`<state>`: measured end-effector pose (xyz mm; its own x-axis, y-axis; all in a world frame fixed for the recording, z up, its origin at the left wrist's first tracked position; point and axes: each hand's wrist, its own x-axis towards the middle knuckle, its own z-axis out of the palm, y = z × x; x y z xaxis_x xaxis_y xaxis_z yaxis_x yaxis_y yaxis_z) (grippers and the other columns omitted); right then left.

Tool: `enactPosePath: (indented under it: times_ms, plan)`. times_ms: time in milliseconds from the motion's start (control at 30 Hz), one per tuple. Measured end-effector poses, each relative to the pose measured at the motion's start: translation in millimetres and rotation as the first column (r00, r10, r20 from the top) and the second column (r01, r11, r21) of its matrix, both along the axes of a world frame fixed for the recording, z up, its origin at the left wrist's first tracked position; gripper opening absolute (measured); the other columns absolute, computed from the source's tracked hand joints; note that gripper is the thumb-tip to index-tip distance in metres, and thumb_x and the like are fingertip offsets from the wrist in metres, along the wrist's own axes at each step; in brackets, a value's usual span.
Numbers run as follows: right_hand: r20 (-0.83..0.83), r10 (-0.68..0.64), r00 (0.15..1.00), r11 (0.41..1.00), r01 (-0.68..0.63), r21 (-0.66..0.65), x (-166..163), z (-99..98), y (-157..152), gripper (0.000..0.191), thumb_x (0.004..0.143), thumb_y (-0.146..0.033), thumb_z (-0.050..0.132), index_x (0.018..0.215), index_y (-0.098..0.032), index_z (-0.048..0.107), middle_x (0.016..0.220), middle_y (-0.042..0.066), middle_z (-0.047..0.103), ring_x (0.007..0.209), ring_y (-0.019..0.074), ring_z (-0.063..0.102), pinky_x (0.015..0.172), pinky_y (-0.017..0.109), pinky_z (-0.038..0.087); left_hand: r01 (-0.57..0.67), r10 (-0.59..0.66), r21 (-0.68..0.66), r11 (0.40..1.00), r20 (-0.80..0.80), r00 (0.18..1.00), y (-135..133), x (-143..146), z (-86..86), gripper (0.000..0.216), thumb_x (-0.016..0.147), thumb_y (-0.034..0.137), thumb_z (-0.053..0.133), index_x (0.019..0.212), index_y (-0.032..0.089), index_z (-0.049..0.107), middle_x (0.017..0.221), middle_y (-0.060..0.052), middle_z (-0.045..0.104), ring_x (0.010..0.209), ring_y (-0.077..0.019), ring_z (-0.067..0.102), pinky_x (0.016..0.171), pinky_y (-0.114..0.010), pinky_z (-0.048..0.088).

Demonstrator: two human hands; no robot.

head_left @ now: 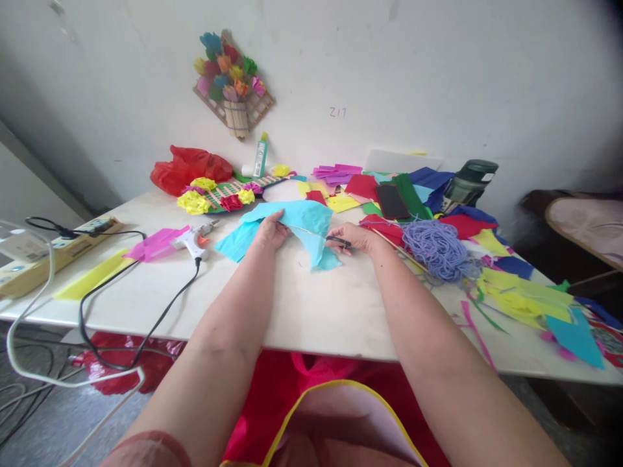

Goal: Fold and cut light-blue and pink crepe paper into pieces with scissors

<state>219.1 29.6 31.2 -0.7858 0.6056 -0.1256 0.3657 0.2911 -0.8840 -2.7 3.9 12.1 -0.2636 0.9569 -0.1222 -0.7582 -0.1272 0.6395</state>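
Observation:
A sheet of light blue crepe paper [299,213] is held above the white table in front of me. My left hand [273,230] pinches its near edge, thumb on top. My right hand [351,239] grips the black handles of a pair of scissors [339,241]. The scissors' thin blades point left across the paper toward my left hand, and a strip of the paper hangs down below them. Whether the blades are apart is too small to tell. To the right of my right hand sits a tangled heap of lavender yarn [435,250].
A white glue gun [193,242] with a black cord lies left, near a power strip [58,256]. Colored paper, a dark phone [392,202] and a dark green container [470,185] stand at the back right. A flower-decorated piece [233,196] and red plastic bag [189,170] lie back left.

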Motion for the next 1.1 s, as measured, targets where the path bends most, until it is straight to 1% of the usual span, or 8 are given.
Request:
enactPosePath:
  times_ms: [67, 267, 367, 500, 633, 733, 900, 1100]
  plan:
    - [0.008, 0.005, 1.000, 1.000, -0.005, 0.008, -1.0, 1.8, -1.8, 0.032, 0.067, -0.040, 0.065, 0.057, -0.013, 0.050, 0.044, -0.003, 0.051, 0.030, 0.0035, 0.040, 0.032, 0.017, 0.028, 0.011, -0.011, 0.008, 1.000, -0.009, 1.000, 1.1, -1.1, -1.4, 0.013, 0.076, 0.009, 0.051, 0.086, 0.013, 0.057, 0.070, -0.005, 0.066, 0.065, -0.0157, 0.064, 0.074, -0.032, 0.053]
    - [0.024, 0.010, 1.000, 1.000, -0.011, 0.011, -4.2, 4.8, -6.5, 0.038, 0.066, -0.045, 0.067, 0.057, -0.014, 0.048, 0.043, -0.001, 0.053, 0.030, 0.0059, 0.043, 0.031, 0.019, 0.033, 0.049, -0.048, 0.013, 0.999, -0.023, 0.999, 1.4, -0.6, -2.2, 0.013, 0.076, 0.011, 0.052, 0.088, 0.013, 0.057, 0.070, -0.005, 0.066, 0.065, -0.0167, 0.065, 0.072, -0.033, 0.054]
    - [0.008, 0.002, 1.000, 1.000, -0.002, 0.003, -5.2, 4.6, -7.2, 0.040, 0.064, -0.048, 0.068, 0.057, -0.014, 0.048, 0.042, -0.002, 0.052, 0.029, 0.0047, 0.041, 0.031, 0.018, 0.032, 0.070, -0.069, 0.008, 0.998, -0.024, 0.997, -0.8, 2.1, -0.1, 0.013, 0.076, 0.010, 0.052, 0.089, 0.013, 0.057, 0.070, -0.005, 0.066, 0.063, -0.0162, 0.065, 0.071, -0.033, 0.054]
    - [0.004, -0.002, 1.000, 1.000, 0.002, 0.009, -6.0, 3.8, -6.9, 0.039, 0.064, -0.047, 0.068, 0.059, -0.014, 0.048, 0.043, -0.003, 0.051, 0.030, 0.0039, 0.040, 0.032, 0.017, 0.032, 0.064, -0.064, 0.008, 0.998, -0.028, 0.998, -2.4, 4.2, 1.5, 0.012, 0.077, 0.009, 0.051, 0.087, 0.012, 0.056, 0.070, -0.005, 0.066, 0.062, -0.0153, 0.064, 0.073, -0.033, 0.054]
    - [0.004, 0.020, 1.000, 1.000, -0.020, 0.003, -6.7, 2.8, -5.5, 0.041, 0.066, -0.046, 0.066, 0.055, -0.015, 0.043, 0.041, -0.005, 0.048, 0.030, 0.0033, 0.039, 0.032, 0.016, 0.030, 0.063, -0.063, 0.003, 0.998, -0.014, 0.998, -1.8, 3.6, 0.5, 0.015, 0.076, 0.010, 0.052, 0.090, 0.012, 0.056, 0.071, -0.005, 0.066, 0.063, -0.0156, 0.064, 0.072, -0.033, 0.054]
    - [0.009, 0.012, 1.000, 1.000, -0.012, 0.015, -6.7, 1.8, -4.2, 0.041, 0.066, -0.046, 0.066, 0.054, -0.016, 0.041, 0.041, -0.006, 0.045, 0.031, 0.0030, 0.038, 0.032, 0.016, 0.029, 0.066, -0.066, 0.010, 0.998, -0.018, 0.998, -0.4, 2.4, -1.1, 0.014, 0.076, 0.010, 0.053, 0.089, 0.012, 0.057, 0.070, -0.005, 0.066, 0.064, -0.0157, 0.065, 0.072, -0.032, 0.054]
    - [0.007, -0.007, 1.000, 0.998, 0.006, 0.055, -5.8, -1.3, -1.7, 0.039, 0.066, -0.047, 0.066, 0.057, -0.015, 0.044, 0.043, -0.006, 0.046, 0.031, 0.0028, 0.037, 0.032, 0.017, 0.028, 0.063, -0.063, 0.011, 0.998, -0.043, 0.997, 0.7, 1.8, -1.7, 0.008, 0.076, 0.010, 0.052, 0.082, 0.013, 0.057, 0.069, -0.006, 0.066, 0.063, -0.0157, 0.064, 0.072, -0.032, 0.054]
    - [0.006, -0.045, 0.999, 0.995, 0.045, 0.089, -5.8, -3.6, 0.0, 0.035, 0.063, -0.046, 0.068, 0.063, -0.014, 0.051, 0.042, -0.007, 0.045, 0.032, 0.0033, 0.036, 0.033, 0.018, 0.027, 0.040, -0.040, -0.018, 0.999, -0.012, 0.999, -0.7, 3.6, 0.7, 0.011, 0.076, 0.009, 0.053, 0.086, 0.013, 0.057, 0.066, -0.004, 0.065, 0.060, -0.0150, 0.063, 0.072, -0.032, 0.054]
